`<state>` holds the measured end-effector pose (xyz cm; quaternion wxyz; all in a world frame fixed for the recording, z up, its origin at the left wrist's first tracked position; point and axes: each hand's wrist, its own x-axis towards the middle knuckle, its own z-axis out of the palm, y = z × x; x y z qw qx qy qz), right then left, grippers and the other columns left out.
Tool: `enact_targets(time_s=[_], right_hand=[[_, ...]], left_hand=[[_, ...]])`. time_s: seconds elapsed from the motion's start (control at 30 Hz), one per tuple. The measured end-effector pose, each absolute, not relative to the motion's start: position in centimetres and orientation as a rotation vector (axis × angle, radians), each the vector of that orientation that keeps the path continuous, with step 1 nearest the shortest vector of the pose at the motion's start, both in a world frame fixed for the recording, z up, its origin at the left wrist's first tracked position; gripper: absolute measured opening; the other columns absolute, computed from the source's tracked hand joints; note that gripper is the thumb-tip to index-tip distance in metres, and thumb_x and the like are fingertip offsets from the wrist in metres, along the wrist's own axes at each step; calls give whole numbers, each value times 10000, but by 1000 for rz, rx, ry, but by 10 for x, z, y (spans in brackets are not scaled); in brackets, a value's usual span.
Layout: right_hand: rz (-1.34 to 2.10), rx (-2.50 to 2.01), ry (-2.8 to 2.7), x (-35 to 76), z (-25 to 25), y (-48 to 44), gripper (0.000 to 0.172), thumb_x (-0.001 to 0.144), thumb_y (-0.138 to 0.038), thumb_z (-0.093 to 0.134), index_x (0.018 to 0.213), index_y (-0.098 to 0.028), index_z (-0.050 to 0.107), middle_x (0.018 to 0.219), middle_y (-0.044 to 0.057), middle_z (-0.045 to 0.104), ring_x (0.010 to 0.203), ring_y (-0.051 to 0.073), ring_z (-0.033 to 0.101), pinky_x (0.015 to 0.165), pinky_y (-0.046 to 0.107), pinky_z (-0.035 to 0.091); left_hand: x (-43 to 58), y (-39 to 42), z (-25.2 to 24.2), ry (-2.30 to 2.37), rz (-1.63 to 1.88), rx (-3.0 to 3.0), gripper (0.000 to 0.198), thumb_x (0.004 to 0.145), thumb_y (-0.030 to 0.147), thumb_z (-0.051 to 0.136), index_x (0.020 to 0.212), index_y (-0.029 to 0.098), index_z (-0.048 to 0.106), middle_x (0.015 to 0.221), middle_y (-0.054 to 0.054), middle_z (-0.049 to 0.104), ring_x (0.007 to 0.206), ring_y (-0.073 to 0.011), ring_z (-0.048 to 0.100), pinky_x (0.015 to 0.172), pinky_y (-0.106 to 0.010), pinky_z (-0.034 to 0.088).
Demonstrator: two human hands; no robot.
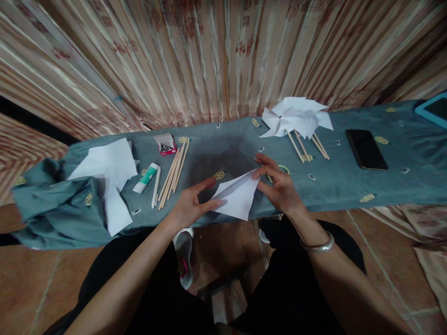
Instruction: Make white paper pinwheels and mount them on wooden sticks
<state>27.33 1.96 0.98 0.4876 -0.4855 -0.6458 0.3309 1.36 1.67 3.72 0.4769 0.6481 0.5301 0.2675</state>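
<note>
A white sheet of paper (237,197), folded over on itself, is held between my two hands above the near edge of the cloth. My left hand (192,202) has its thumb on the paper's left corner, with the index finger at the edge behind. At the upper right corner, my right hand (279,188) pinches the paper between thumb and fingers. A yellow-green loop (285,169) shows behind the right hand, and a small metal tip shows near its fingertips; the hand hides what lies between.
Left on the cloth (223,144) are wooden sticks (171,174), a green-white tube (145,177), a white stick (156,187), a red box of small metal pins (166,145) and paper sheets (113,160). Rightward lie paper pinwheels (296,116), a phone (366,149) and a blue-edged tablet (435,109).
</note>
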Motion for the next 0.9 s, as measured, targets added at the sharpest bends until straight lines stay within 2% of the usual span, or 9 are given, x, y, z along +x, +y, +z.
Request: enact_targets(time_s=[0.07,0.13,0.2,0.27,0.4,0.47,0.57,0.7,0.9], right_hand=[[848,-1145,-1519,275,11,22,100,743,-166,654,816,-234,669,1446,67,520,1347,258,497,1148,461,345],[879,-1133,-1460,275,13,24,105,734,-166,670,811,-237,676,1446,59,523,1346,254,498,1153,455,339],[901,-1145,-1361,276,16,26,89,728,-191,689,803,-238,685,1419,55,554,1324,252,519,1143,447,354],[920,-1178,-1191,276,20,27,119,737,-249,708,857,-243,701,1334,60,622,1275,248,561,1115,444,392],[1055,-1216,-829,272,27,28,345,760,-432,724,1052,-254,678,1174,58,708,1098,237,664,994,440,502],[1174,-1206,-772,266,27,28,458,688,-477,785,1067,-249,664,1134,54,729,1046,241,683,949,429,534],[1305,-1206,-786,254,25,27,574,559,-450,873,1041,-221,663,1031,63,764,974,262,702,904,430,563],[1294,-1272,-807,243,21,26,551,539,-402,887,998,-175,681,1003,94,771,881,277,712,821,450,581],[1204,-1298,-948,243,16,29,519,616,-424,847,1029,-154,685,1009,106,771,860,268,714,775,417,580]], left_hand=[[19,24,37,1261,555,1566,509,717,546,714,1017,136,745,962,-90,766,889,-265,704,790,-346,545],[22,31,32,1271,500,1544,427,741,544,662,769,125,741,714,-55,719,691,-220,660,634,-298,504],[24,35,25,1315,546,1483,407,715,532,660,686,130,715,623,-30,668,614,-190,610,574,-275,461],[26,38,21,1358,643,1417,397,680,527,675,711,133,722,643,-27,675,627,-187,607,579,-272,459],[32,43,21,1466,773,1419,401,657,528,690,716,133,729,666,-41,691,651,-204,622,577,-275,458],[35,46,24,1507,800,1462,388,674,510,686,733,130,734,663,-41,692,641,-206,624,560,-272,446],[41,49,26,1497,847,1507,373,707,487,679,780,126,743,683,-44,703,640,-208,634,563,-275,454],[49,50,24,1462,908,1517,336,707,460,705,781,135,749,688,-45,709,632,-209,641,571,-281,475],[54,49,29,1472,922,1426,301,649,435,762,715,141,752,637,-36,700,593,-194,633,512,-264,462]])
